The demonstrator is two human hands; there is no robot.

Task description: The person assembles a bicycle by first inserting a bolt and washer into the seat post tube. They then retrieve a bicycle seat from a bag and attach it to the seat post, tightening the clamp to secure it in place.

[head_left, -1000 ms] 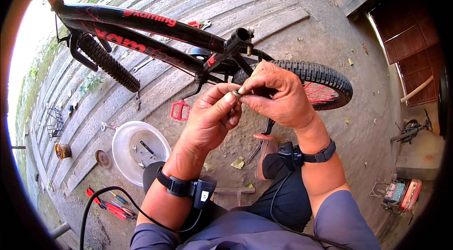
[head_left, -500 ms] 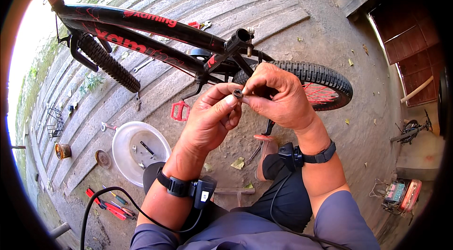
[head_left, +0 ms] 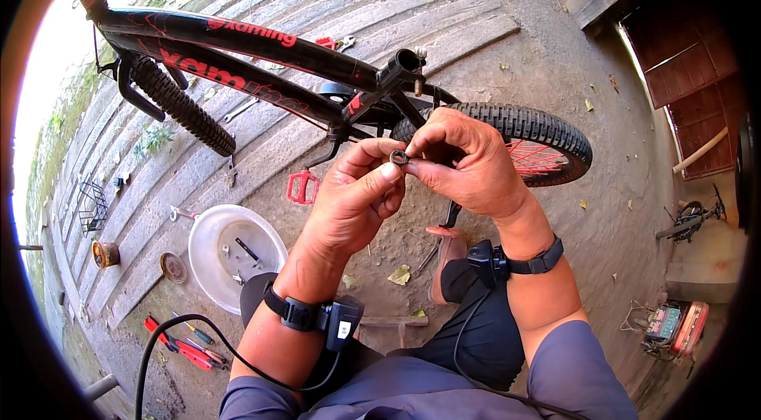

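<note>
A small dark ring-shaped metal part (head_left: 399, 157) sits between the fingertips of both hands. My left hand (head_left: 361, 190) pinches it from the left with thumb and forefinger, its other fingers curled. From the right, my right hand (head_left: 468, 158) holds it with thumb and forefinger, and the fingertips of both hands almost meet there. Just beyond the hands stands a black bicycle frame (head_left: 238, 63) with red lettering and an open seat tube (head_left: 407, 61). Its knobbly rear tyre (head_left: 555, 131) is partly hidden behind my right hand.
To the left is a white basin (head_left: 208, 261) with a few small parts in it. Red-handled tools (head_left: 186, 346) lie on the ground, near a rusty tin (head_left: 105, 253) and a wire basket (head_left: 92, 206). A red pedal (head_left: 302, 187) juts out beside my left hand.
The ring-shaped part has tilted slightly between my fingertips, so its opening shows more. Both hands stay in nearly the same place.
</note>
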